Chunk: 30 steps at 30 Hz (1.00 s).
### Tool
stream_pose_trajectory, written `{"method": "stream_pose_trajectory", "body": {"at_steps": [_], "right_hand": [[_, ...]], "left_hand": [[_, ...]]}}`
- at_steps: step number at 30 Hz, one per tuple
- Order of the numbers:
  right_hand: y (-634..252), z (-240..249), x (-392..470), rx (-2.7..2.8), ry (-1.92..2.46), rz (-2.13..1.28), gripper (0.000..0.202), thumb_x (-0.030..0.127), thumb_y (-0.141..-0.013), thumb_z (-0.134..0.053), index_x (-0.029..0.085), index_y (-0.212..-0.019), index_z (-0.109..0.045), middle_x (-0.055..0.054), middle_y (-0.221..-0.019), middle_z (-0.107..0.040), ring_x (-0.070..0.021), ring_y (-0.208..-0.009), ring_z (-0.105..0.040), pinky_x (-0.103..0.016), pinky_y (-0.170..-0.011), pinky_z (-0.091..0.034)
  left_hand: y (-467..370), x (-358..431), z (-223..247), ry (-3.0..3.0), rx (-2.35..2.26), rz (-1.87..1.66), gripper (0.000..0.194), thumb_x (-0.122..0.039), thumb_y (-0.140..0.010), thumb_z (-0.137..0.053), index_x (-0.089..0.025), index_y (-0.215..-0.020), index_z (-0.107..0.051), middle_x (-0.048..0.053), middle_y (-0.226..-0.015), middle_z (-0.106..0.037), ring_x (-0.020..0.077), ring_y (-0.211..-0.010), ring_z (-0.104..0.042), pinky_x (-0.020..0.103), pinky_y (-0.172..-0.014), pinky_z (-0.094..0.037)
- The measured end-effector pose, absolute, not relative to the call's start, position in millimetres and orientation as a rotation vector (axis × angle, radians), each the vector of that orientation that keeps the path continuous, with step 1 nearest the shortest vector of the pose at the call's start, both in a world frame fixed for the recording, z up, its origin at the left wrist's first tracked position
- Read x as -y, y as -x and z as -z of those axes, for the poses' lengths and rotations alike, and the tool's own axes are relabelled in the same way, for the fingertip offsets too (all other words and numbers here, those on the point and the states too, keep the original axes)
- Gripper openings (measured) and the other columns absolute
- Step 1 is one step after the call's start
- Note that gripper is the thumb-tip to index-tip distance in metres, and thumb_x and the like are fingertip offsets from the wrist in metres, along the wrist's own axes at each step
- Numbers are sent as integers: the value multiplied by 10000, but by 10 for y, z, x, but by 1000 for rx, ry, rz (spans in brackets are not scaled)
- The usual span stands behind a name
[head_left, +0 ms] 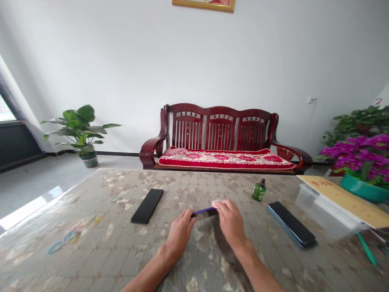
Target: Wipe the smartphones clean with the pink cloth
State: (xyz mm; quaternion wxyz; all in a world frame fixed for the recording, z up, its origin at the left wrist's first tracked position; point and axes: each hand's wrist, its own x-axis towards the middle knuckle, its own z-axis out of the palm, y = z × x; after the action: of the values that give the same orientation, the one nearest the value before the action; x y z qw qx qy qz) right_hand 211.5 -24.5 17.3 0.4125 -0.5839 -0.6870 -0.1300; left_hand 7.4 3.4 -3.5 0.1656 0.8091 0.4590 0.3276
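A slim purple pen (pixel 204 211) is held roughly level above the table, between my two hands. My left hand (pixel 179 231) pinches its dark left end with thumb and fingers. At the other end my right hand (pixel 230 221) is closed, with something small and pinkish-white (pixel 214 204) at its fingertips; whether that is part of the pen or a separate piece, I cannot tell. A black phone (pixel 147 206) lies left of my hands. To the right are a small green bottle (pixel 259 190) with a dark top and a dark stacked pair of phone-like slabs (pixel 291 224).
Several coloured hair ties (pixel 71 236) lie at the left of the patterned tablecloth (pixel 112 259). At the right are a clear plastic box (pixel 322 213) under a tan board (pixel 346 198), a green pen-like stick (pixel 366 248) and purple flowers (pixel 361 156). A wooden bench (pixel 220 127) stands behind the table.
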Motion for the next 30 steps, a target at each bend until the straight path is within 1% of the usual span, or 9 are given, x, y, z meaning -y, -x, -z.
{"method": "stream_pose_trajectory", "body": {"at_steps": [3,6,10,15,20,24,28,30], "right_hand": [[-1823,-215,332,1838,1365,276,235,228,-986,-478,262,-1037,-705,-34,-909,-667,-166,-870,-596,-286,-807,-463],[-1725,-208,364,1891,1325,272,240,221,-987,-475,264,-1046,-703,-38,-925,-671,-170,-877,-598,-302,-818,-460],[-2002,-171,285,1851,1415,369,244,206,-982,-472,262,-1039,-703,-40,-922,-672,-183,-874,-585,-314,-805,-436],[-2293,-178,188,1774,1540,515,241,203,-969,-478,251,-989,-714,-50,-864,-657,-194,-794,-554,-321,-743,-407],[-1920,-199,258,1837,1441,437,222,171,-964,-495,250,-1010,-697,-39,-915,-666,-182,-843,-572,-304,-775,-414],[-1726,-216,312,1917,1398,394,202,175,-946,-532,269,-1003,-701,-34,-920,-675,-181,-856,-582,-308,-773,-414],[-2016,-211,260,1853,1460,460,223,199,-956,-507,279,-993,-712,-37,-912,-677,-181,-841,-582,-316,-758,-400],[-2190,-203,222,1790,1516,519,232,212,-962,-493,271,-989,-716,-43,-888,-673,-186,-801,-567,-321,-734,-389]], "left_hand": [[-53,-18,86,-2301,-1289,-892,154,-243,-976,-403,-238,-914,-544,14,-889,-637,178,-827,-643,248,-726,-463],[-24,-10,101,-2307,-1288,-853,161,-243,-980,-399,-239,-916,-546,11,-890,-640,174,-832,-646,241,-730,-459],[0,-18,99,-2346,-1338,-797,136,-232,-967,-429,-239,-909,-551,13,-887,-650,176,-835,-654,237,-721,-455],[-21,-36,101,-2351,-1383,-773,115,-232,-955,-460,-237,-893,-556,22,-894,-667,179,-838,-658,240,-723,-457],[-37,-25,87,-2385,-1384,-781,129,-233,-960,-441,-232,-889,-549,26,-877,-661,182,-825,-656,245,-714,-460],[-32,-12,67,-2403,-1360,-810,151,-239,-963,-421,-231,-873,-542,23,-854,-651,183,-808,-651,250,-712,-461],[-31,-13,57,-2373,-1372,-798,147,-247,-951,-426,-235,-867,-546,25,-851,-650,183,-808,-647,251,-711,-463],[-39,-16,58,-2359,-1375,-796,138,-254,-949,-434,-236,-869,-545,29,-861,-651,184,-820,-646,253,-721,-464]]}}
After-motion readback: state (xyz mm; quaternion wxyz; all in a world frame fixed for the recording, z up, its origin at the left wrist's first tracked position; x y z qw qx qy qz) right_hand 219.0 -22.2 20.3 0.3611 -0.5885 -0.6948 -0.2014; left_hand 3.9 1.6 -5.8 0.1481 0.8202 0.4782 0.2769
